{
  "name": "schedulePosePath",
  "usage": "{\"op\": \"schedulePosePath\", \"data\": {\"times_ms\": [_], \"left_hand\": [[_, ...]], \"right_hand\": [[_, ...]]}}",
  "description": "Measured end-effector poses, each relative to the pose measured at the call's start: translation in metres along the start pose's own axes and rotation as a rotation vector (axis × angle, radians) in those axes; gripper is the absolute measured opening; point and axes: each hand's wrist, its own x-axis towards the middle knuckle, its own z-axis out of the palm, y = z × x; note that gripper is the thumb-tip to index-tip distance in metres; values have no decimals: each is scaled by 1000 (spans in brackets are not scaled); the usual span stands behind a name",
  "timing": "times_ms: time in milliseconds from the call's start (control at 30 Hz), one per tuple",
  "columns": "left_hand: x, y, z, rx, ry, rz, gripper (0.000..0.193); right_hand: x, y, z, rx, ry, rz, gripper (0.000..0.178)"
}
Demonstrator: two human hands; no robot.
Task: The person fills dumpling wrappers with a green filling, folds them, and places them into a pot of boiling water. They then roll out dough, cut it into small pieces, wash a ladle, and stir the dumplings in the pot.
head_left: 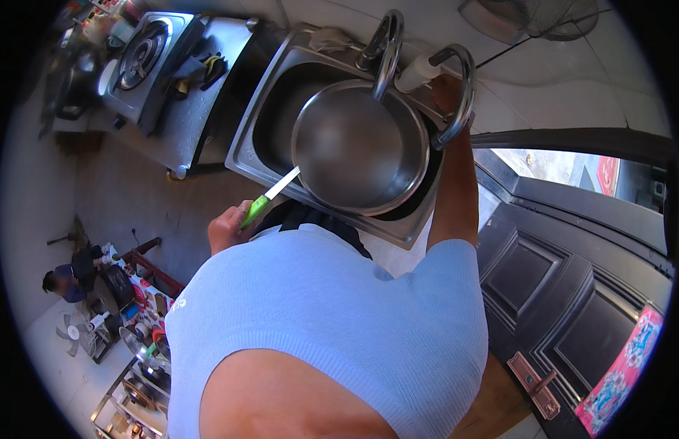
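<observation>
My left hand point(228, 228) is closed round the green handle of a kitchen knife point(270, 194). Its pale blade points up and right, the tip near the rim of a large round metal basin point(310, 192). The basin sits in a stainless steel sink point(241, 150); its inside looks blurred, so I cannot make out its contents. My right arm reaches past the basin's right side to the far corner. There my right hand point(446, 94) is beside a white cylinder point(417, 74) and partly behind a curved chrome tap point(464, 88). Its fingers are mostly hidden.
Another chrome tap point(387, 44) arches over the basin. A gas stove point(144, 55) and a metal counter point(189, 124) stand at left. Dark panelled door point(566, 293) at right. Wire strainers point(537, 18) hang on the tiled wall. Far left, a person point(72, 282) is near a cluttered table.
</observation>
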Motion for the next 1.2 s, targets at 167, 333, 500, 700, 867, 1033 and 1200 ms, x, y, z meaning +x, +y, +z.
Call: {"op": "schedulePosePath", "data": {"times_ms": [167, 333, 500, 700, 867, 1033, 1200], "left_hand": [[-8, 6, 6, -5, 43, -25, 33], [-9, 4, 12, -4, 60, 2, 37], [-8, 1, 21, 41, 50, -19, 39], [-3, -9, 38, -31, 124, -13, 36], [-8, -15, 43, -40, 130, -54, 35], [-10, -17, 41, -117, 104, -1, 33], [-24, -28, 45, -187, 137, -22, 34]], "right_hand": [[-4, 23, -1, 649, -139, 135, 21], [-23, 38, 35, 541, 0, 44, 21], [-50, 40, 91, 482, 16, 83, 23], [-179, 60, 202, 854, -58, 867, 20], [-206, -40, 273, 1627, -606, 926, 24], [-196, 37, 252, 1615, -592, 1269, 23], [-117, 41, 268, 2425, -346, 380, 18]]}}
